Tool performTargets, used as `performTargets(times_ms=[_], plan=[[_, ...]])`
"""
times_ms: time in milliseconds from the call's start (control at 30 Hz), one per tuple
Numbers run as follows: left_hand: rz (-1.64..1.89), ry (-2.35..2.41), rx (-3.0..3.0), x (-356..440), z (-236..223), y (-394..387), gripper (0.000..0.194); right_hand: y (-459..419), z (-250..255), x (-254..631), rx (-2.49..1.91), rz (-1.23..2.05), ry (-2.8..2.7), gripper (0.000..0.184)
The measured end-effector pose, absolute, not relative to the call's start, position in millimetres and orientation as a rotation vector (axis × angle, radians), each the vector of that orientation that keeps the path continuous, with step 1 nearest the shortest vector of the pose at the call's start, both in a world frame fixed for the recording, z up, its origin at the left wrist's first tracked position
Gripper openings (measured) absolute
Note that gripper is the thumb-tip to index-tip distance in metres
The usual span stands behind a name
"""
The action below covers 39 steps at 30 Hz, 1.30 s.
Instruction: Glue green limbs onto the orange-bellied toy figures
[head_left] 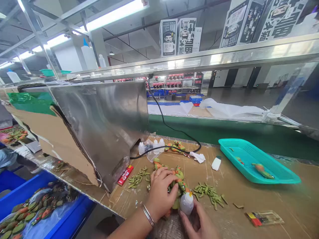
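Note:
My left hand (160,192), with a bangle at the wrist, is closed over a green and orange toy figure (179,182) on the taped workbench. My right hand (196,222) grips a small white squeeze bottle (186,203) whose tip touches that figure. Loose green pieces (208,194) lie just right of my hands, and another pile of green pieces (137,177) lies to the left. More figures (175,146) sit farther back near several small bottles (152,146).
A teal tray (286,174) at the right holds an orange and green figure. A large metal hood (104,119) with cardboard stands at left. A black cable (171,129) crosses the bench. A blue bin (69,219) of painted parts sits lower left. A green conveyor belt (224,131) runs behind.

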<state>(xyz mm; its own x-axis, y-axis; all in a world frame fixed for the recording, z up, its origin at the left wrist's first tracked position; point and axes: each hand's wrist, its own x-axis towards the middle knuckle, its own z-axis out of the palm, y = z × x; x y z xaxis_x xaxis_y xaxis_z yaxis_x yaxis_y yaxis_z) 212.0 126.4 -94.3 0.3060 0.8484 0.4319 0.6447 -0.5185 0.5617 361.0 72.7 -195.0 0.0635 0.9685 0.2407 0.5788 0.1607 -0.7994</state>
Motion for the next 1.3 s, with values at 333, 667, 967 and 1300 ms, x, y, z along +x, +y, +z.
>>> performTargets(times_ms=[333,667,967,1300], plan=[[1.143,1.558,2.167,192.7,-112.7,141.5,0.033,70.7,-187.1,355.3,-1.513,0.527,-1.528,0.041],[1.141,1.355,2.294,198.4,-109.1,143.4,0.029,62.5,-171.1,349.7,-1.534,0.418,-1.555,0.032],[1.069,1.194,2.338,180.9,-85.8,77.3,0.023,58.6,-160.7,347.6,-1.552,0.371,-1.589,0.027],[1.063,1.102,1.676,168.2,-140.9,33.0,0.042,12.4,-135.8,346.9,-1.402,0.068,-1.954,0.042]])
